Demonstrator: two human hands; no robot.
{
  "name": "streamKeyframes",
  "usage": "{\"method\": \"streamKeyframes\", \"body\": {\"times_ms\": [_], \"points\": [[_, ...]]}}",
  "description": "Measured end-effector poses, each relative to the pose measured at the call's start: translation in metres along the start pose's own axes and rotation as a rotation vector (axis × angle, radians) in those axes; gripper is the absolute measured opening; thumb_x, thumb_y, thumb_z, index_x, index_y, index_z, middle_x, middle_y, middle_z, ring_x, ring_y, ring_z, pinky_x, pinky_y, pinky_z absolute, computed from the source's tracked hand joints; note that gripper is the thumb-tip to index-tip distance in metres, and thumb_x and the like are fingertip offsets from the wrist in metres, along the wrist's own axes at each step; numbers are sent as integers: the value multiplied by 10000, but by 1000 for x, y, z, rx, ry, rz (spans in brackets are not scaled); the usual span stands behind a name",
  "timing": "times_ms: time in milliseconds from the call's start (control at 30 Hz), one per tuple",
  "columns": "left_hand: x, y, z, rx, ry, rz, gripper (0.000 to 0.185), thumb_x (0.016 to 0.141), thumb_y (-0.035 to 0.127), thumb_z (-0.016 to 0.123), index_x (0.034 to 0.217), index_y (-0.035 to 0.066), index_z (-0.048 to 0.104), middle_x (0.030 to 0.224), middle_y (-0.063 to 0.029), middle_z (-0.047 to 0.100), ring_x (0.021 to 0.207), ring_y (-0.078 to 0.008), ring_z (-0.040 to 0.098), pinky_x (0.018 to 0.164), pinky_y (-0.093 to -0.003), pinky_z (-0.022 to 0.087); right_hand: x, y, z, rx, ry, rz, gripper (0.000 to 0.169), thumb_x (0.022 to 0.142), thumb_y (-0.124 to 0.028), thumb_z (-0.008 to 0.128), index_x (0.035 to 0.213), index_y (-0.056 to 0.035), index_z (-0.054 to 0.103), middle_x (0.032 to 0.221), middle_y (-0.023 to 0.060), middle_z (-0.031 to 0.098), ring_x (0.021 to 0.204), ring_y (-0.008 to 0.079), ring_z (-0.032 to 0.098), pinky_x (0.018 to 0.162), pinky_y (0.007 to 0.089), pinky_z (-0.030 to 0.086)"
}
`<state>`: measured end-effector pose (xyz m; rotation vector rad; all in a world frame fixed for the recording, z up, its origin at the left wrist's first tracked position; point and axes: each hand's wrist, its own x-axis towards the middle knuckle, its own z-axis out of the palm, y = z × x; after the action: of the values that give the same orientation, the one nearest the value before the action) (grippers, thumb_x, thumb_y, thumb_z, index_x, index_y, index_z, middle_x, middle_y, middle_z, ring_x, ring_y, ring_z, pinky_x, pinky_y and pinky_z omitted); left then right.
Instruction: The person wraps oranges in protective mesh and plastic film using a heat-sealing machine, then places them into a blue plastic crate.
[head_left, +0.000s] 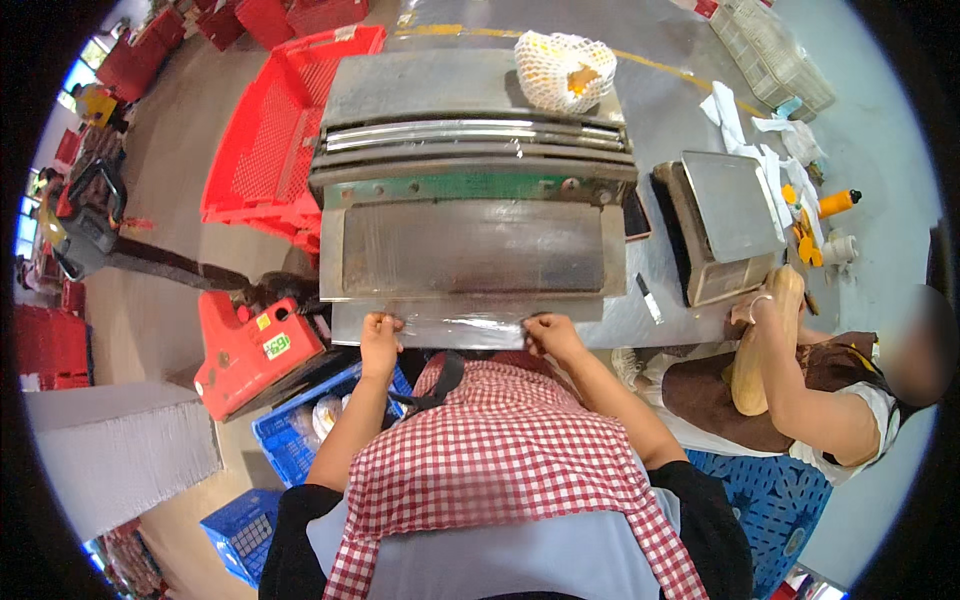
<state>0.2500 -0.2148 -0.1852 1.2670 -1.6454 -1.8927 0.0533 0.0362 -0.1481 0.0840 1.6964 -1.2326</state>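
Observation:
Between my left hand (381, 341) and my right hand (553, 335), clear plastic film (465, 324) stretches across the near edge of the metal table. Each hand pinches one end of it. Just beyond the film stands a metal film-wrapping machine (480, 244) with a flat plate at its front and shiny rollers behind. On its rear top rests an orange-and-yellow piece of produce in a white foam net (566, 73).
To the right are a weighing scale (731, 206), a small white-and-black tool (649, 298) and an orange bottle (838, 202). A co-worker holds a long tan squash (752, 367). A red crate (262, 142), a red pallet jack (251, 352) and a blue crate (281, 442) stand left.

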Motion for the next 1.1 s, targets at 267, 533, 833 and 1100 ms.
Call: {"method": "streamKeyframes", "body": {"times_ms": [267, 533, 833, 1100], "points": [[-24, 107, -72, 1384, -712, -15, 304, 817, 235, 583, 1066, 64, 620, 1017, -193, 641, 912, -360, 616, 800, -415, 483, -72, -101, -148, -886, -574, -314, 431, 840, -306, 663, 1162, -30, 586, 986, 93, 671, 898, 203, 617, 849, 330, 479], [78, 336, 140, -143, -509, 102, 482, 909, 372, 560, 1236, 22, 501, 1138, -119, 582, 1017, -201, 555, 838, -361, 477, 35, -329, -197, 345, -18, -408, 686, 902, -448, 549, 1290, 88, 365, 1178, 187, 518, 923, 162, 551, 911, 383, 454], [193, 312, 300, -445, -473, -150, 534, 938, 445, 466, 1269, 25, 451, 1202, -157, 568, 1089, -258, 571, 927, -479, 460, 121, -361, -105, 237, -34, -443, 561, 939, -425, 471, 1257, 36, 434, 1169, 167, 569, 1054, 233, 556, 928, 342, 408], [88, 302, 260, -1081, -648, 142, 580, 861, 228, 634, 1334, 19, 373, 1271, -142, 527, 1104, -251, 571, 940, -398, 484, -2, -316, -51, 155, 59, -1373, 821, 820, -201, 677, 1401, 59, 158, 1361, 203, 329, 1230, 256, 392, 1040, 373, 323]]}}
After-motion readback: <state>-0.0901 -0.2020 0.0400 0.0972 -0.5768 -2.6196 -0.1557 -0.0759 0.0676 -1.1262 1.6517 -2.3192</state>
